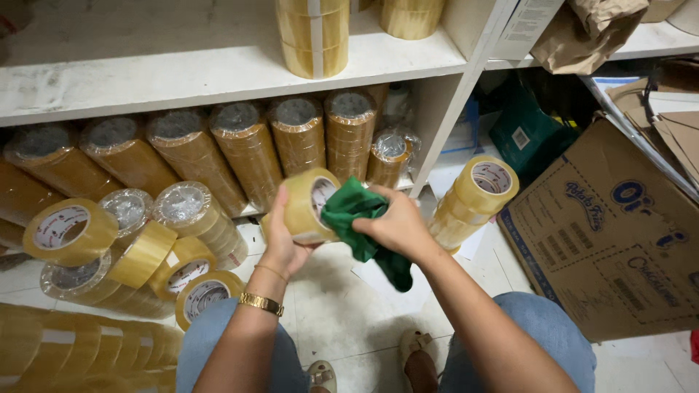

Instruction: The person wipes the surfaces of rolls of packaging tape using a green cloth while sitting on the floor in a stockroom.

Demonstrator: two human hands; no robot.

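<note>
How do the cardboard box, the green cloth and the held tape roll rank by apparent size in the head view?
1. Cardboard box.
2. Green cloth and held tape roll: look alike, so unranked.

Tape rolls [145,255] left, cardboard box [611,233] right, shelf [218,73] behind.

Brown printed carton [619,233] right, wrapped tape sleeves [247,149] shelved

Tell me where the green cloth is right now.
In the head view, the green cloth sits mid-frame in the right hand, pressed against the tape roll held by the left hand, just below the lower shelf.
</note>
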